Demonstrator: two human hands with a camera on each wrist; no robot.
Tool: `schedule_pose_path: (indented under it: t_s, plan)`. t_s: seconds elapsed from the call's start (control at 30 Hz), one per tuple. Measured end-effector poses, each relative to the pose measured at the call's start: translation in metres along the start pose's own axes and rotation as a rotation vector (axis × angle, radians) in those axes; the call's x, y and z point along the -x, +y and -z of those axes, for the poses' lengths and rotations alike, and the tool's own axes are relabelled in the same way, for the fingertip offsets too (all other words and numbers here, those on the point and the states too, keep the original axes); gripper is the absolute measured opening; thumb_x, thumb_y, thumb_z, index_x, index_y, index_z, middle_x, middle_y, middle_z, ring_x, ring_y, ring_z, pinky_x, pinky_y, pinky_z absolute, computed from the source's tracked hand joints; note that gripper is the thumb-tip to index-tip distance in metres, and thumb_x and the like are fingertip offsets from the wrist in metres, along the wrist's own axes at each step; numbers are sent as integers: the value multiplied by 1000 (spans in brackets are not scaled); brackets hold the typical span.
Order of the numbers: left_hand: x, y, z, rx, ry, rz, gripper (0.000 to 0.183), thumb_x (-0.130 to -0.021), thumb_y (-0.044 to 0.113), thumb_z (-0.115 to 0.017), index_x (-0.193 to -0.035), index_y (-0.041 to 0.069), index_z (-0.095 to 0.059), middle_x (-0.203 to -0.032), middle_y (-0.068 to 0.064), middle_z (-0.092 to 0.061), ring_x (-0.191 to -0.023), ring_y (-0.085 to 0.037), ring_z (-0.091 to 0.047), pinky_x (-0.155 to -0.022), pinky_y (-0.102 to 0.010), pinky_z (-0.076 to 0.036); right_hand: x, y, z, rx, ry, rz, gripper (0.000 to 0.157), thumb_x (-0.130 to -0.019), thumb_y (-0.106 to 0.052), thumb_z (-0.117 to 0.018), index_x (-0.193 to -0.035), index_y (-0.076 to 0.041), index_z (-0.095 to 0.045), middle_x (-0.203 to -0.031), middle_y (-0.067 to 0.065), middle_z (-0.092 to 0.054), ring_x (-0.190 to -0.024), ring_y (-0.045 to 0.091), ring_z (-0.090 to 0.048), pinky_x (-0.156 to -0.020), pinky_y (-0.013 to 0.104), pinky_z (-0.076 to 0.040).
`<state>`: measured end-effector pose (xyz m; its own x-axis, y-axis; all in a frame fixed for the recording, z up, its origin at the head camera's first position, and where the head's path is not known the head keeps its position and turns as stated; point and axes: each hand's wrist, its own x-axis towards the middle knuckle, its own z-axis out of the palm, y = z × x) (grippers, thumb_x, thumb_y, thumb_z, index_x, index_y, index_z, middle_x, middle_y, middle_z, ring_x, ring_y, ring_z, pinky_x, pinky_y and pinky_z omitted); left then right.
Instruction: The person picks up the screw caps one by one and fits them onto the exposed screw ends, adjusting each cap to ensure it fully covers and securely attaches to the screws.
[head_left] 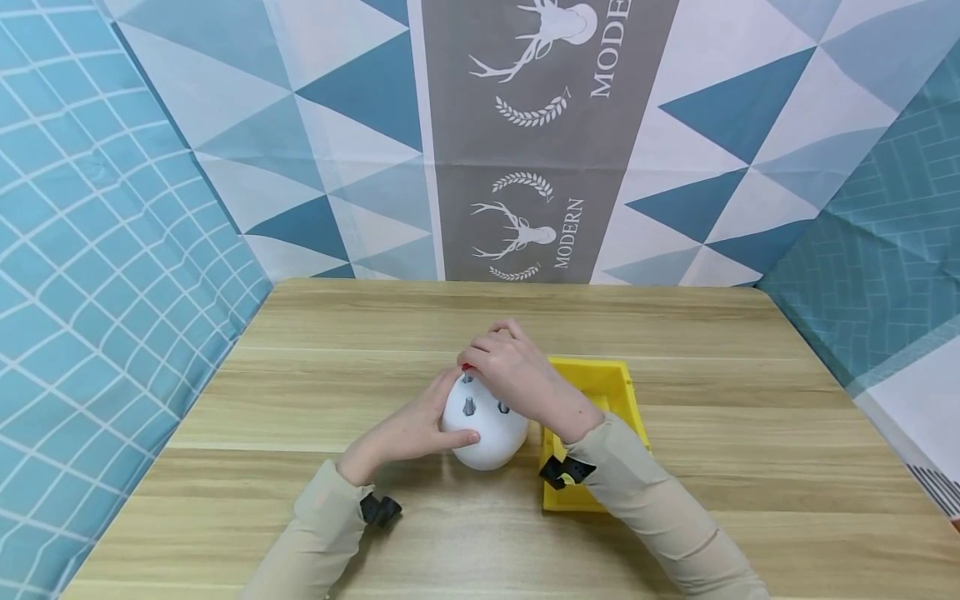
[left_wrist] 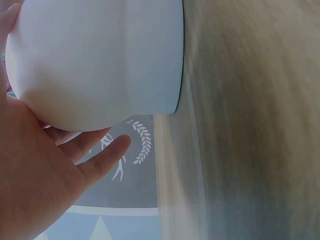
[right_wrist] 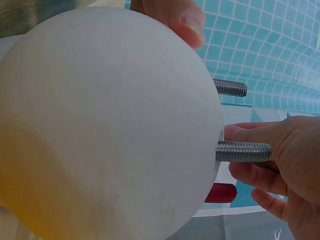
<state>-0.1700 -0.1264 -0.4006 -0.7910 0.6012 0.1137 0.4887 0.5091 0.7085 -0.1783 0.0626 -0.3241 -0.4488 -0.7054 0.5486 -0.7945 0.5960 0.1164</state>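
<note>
Wooden tabletop (head_left: pixel 315 367) bears white dome (head_left: pixel 498 446) within left grip (head_left: pixel 411 428).

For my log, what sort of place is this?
Probably a makeshift indoor workstation: a pale wood-grain table, a light-blue gridded wall sheet, and a white dome with threaded metal studs.

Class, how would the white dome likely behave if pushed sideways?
The white dome would probably slide rather than roll, because its broad, flat-looking base faces the table. It looks smooth, so it may feel slippery. It seems stiff, showing no dent under the left hand.
</note>
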Motion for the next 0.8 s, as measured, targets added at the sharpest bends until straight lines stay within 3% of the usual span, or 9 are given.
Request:
schedule_pose_path:
  t_s: [0.4, 0.8]
  plan:
    - [1, 0, 0, 5, 1, -10, 87, -76, 53, -66, -142, 32, -14, -139, 6, -28, -113, -11, -42, -92, -36, -41, -3, -1, 4, 16, -42, 24, 6, -82, -12, -67, -86, -14, -71, -83, -3, -67, -81, 11, -60, -88, 33, -37]
    - [1, 0, 0, 7, 3, -20, 86, -76, 51, -66, -142, 32, -14, -136, 6, -31, -111, -10, -43, -90, -35, -42, -8, -1, 8, 42, -134, 21, 9, -81, -11, -67, -87, -16, -71, -83, -5, -68, -82, 9, -60, -88, 32, -37]
